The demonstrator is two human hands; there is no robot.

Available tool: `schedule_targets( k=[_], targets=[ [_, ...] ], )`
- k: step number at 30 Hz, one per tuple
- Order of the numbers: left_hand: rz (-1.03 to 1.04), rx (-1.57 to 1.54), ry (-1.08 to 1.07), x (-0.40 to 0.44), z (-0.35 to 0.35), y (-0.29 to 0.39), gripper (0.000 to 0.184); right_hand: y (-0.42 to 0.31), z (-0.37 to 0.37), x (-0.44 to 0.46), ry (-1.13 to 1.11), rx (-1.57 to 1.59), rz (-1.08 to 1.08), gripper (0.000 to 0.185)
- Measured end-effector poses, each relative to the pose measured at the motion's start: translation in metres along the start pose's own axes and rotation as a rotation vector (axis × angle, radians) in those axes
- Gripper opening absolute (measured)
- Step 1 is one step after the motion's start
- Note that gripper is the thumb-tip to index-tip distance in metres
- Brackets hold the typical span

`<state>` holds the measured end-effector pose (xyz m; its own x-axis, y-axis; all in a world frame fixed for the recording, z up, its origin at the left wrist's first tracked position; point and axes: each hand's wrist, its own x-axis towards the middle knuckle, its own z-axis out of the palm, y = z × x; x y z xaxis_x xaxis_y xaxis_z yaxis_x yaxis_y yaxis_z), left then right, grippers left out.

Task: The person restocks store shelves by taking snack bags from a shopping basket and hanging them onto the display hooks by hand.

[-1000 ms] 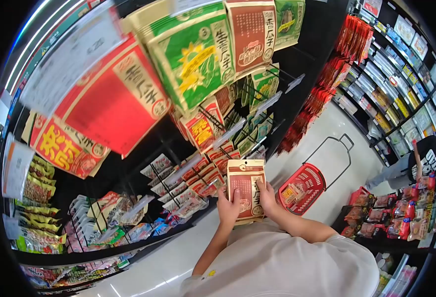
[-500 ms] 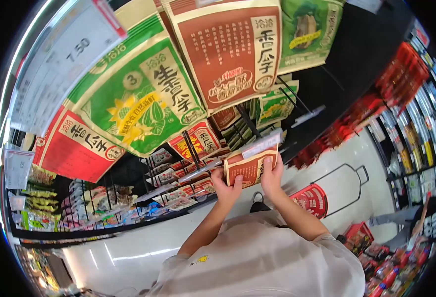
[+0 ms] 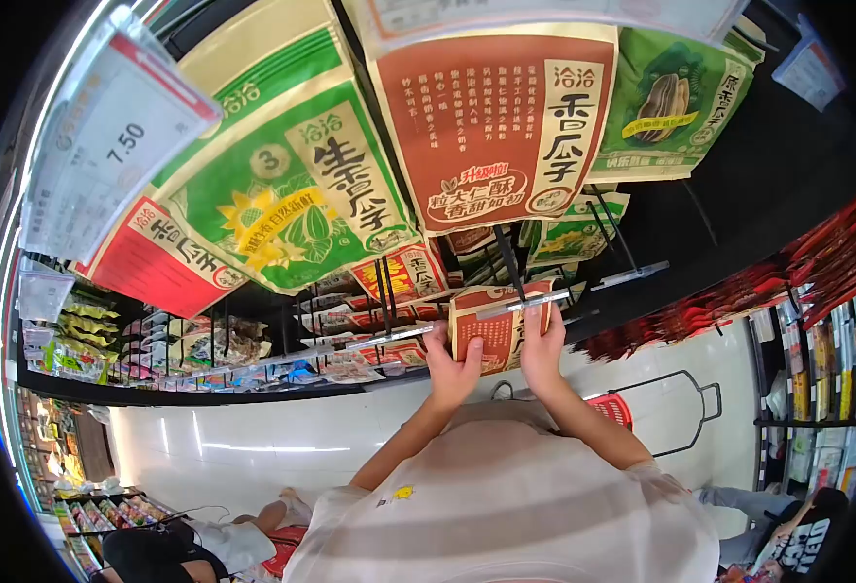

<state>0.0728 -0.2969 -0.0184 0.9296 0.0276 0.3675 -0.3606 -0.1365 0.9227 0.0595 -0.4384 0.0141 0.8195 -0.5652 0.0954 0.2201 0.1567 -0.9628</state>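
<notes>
Between my two hands is a brown and cream packet (image 3: 487,325), upright, its top edge at the end of a shelf hook with a clear tag holder (image 3: 523,305). My left hand (image 3: 453,361) grips its left side, thumb on the front. At its right side my right hand (image 3: 542,352) closes on the edge. Larger packets hang above: a brown one (image 3: 496,117), a green one with yellow flowers (image 3: 287,194) and another green one (image 3: 676,102) to the right.
A red packet (image 3: 163,255) and a price card (image 3: 107,146) hang at the left. Behind my right arm is a red basket (image 3: 611,409) with a long handle on the floor. One person (image 3: 802,534) is at the lower right, others (image 3: 170,552) at the lower left.
The held packet has gone from in front of my body up to the hook's end. The view has shifted, so the hanging packets look larger and the basket is mostly hidden.
</notes>
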Motion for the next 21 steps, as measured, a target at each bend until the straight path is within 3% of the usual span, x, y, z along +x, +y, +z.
schedule_targets(
  k=[4, 13, 18, 21],
  targets=[
    [0.162, 0.031, -0.012, -0.005, 0.003, -0.011, 0.054, -0.005, -0.006, 0.002, 0.001, 0.062, -0.034, 0.022],
    [0.034, -0.083, 0.003, 0.003, 0.015, 0.006, 0.049, -0.022, -0.011, 0.013, -0.045, -0.087, 0.005, 0.015],
    [0.008, -0.093, -0.010, 0.009, 0.018, 0.015, 0.047, -0.013, -0.010, 0.013, -0.006, -0.049, 0.003, 0.021],
    [-0.001, -0.023, -0.009, 0.016, 0.021, 0.009, 0.050, -0.011, -0.008, 0.030, -0.027, -0.217, -0.034, 0.025]
  ],
)
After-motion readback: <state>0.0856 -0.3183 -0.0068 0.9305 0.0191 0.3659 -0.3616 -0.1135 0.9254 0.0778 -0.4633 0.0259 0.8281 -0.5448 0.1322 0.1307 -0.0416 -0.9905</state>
